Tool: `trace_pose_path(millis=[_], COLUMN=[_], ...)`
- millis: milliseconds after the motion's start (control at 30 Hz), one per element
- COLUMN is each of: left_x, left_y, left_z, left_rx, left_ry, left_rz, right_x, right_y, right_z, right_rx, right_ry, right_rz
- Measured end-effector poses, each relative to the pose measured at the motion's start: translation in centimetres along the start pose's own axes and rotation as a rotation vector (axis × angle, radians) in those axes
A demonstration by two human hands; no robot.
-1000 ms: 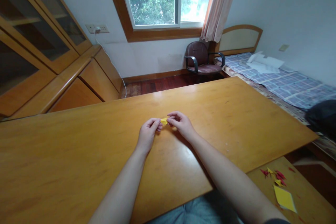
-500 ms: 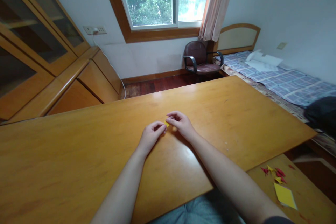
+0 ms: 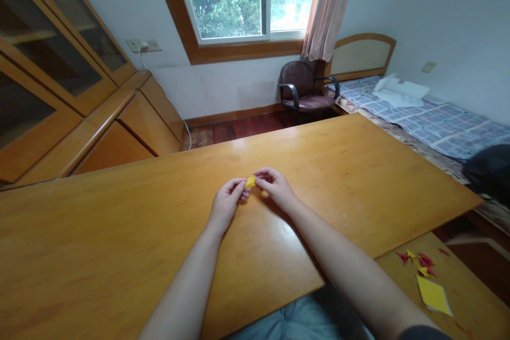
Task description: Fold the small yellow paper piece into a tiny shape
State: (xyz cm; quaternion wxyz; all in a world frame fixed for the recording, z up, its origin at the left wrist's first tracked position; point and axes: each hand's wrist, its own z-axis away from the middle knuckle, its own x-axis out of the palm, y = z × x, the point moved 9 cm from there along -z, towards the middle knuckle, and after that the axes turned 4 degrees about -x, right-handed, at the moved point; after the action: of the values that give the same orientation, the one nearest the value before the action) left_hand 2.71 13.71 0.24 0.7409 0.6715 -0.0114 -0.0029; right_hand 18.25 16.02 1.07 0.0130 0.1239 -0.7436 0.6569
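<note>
A small piece of folded yellow paper (image 3: 250, 182) is held just above the wooden table (image 3: 119, 234). My left hand (image 3: 228, 203) pinches its left end between thumb and fingers. On the other side, my right hand (image 3: 274, 186) grips the right end with thumb and forefinger. Both hands are closed on the paper, close together near the middle of the table. The fingertips cover its two ends, so its full shape cannot be made out.
On a lower surface at the right lie several small folded red and yellow paper pieces (image 3: 424, 261) and a stack of yellow paper squares (image 3: 433, 295). A brown armchair (image 3: 300, 85) stands beyond the table. A bed (image 3: 434, 122) is at the right, a cabinet (image 3: 131, 122) at the left.
The left hand has shifted slightly left and away from the right hand's fingertips. More of the yellow folded paper now shows between the fingers.
</note>
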Motion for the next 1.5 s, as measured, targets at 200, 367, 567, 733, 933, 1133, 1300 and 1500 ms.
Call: trace_pose_path(millis=[200,367,567,733,933,1133,1300,1500], left_x=[0.2,0.1,0.3,0.6,0.4,0.2,0.0,0.0], left_y=[0.2,0.2,0.3,0.6,0.4,0.2,0.3,-0.1], left_z=[0.2,0.1,0.1,0.2,0.3,0.3,0.2,0.1], left_rx=[0.004,0.014,0.018,0.051,0.034,-0.002,0.0,-0.022], left_ry=[0.001,0.018,0.002,-0.03,-0.005,0.006,0.001,0.004], left_rz=[0.008,-0.005,-0.049,-0.106,-0.124,-0.1,-0.095,-0.031], right_x=[0.2,0.5,0.9,0.8,0.9,0.8,0.7,0.6], right_y=[0.3,0.7,1.0,0.7,0.4,0.2,0.2,0.5], right_z=[0.0,-0.1,-0.2,-0.1,0.1,0.1,0.1,-0.1], right_rx=[0.02,0.022,0.018,0.027,0.023,0.006,0.017,-0.006], right_ry=[-0.009,-0.04,-0.091,-0.079,-0.077,-0.073,-0.059,-0.063], right_rz=[-0.018,-0.043,-0.013,0.03,0.089,0.127,0.12,0.075])
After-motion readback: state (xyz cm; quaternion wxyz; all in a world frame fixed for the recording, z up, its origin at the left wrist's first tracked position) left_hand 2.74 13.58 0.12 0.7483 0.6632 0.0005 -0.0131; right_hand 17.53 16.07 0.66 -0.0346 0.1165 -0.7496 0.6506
